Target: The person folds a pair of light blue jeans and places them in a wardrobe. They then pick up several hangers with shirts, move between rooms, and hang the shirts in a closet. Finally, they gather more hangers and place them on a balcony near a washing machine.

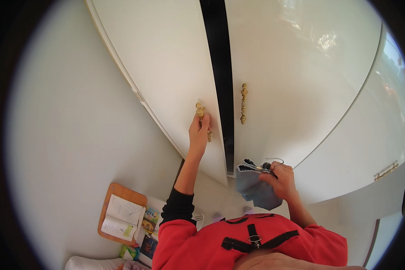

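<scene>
My left hand [199, 133] is closed around the ornate brass handle [200, 108] of a white wardrobe door [168, 67]. This door stands slightly ajar, and a dark gap [221, 87] runs between it and the neighbouring door. In my right hand [283, 180] is a clip hanger [275, 161] with a wire hook. Folded blue-grey fabric, probably a denim garment [258, 189], hangs from it just in front of the wardrobe. The fabric's upper edge is frayed and dark inside.
The second glossy white door [297, 84] carries its own brass handle [243, 104]. Further right is another door with a handle [386, 171]. At lower left, an open book [123, 216] rests on a wooden board [113, 189], near several books and a pale cushion [91, 263].
</scene>
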`<state>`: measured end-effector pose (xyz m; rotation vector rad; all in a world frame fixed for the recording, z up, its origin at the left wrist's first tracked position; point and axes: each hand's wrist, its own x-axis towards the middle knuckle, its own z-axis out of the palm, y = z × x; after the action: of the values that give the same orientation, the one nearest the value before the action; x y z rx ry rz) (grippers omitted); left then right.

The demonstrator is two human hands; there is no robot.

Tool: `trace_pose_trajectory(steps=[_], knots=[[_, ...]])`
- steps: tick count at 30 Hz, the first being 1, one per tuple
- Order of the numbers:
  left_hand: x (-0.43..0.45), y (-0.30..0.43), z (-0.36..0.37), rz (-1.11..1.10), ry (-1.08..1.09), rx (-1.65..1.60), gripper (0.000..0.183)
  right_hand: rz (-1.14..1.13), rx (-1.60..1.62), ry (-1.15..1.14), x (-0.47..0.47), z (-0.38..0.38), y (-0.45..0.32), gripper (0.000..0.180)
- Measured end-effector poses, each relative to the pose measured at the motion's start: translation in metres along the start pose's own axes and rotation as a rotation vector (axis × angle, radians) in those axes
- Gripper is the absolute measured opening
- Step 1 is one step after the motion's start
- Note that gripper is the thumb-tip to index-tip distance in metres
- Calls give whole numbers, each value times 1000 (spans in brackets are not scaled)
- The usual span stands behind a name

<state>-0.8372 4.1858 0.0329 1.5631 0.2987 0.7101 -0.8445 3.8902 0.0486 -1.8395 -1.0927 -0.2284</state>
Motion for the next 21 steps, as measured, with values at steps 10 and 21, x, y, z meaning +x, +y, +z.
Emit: trace_pose_trajectory(steps=[10,21], knots=[[-84,-12,-150,-42,303,370,39,298,2,109,55,65,2,33],[-87,15,-240,26,791,-159,64,332,62,48,103,111,-9,34]])
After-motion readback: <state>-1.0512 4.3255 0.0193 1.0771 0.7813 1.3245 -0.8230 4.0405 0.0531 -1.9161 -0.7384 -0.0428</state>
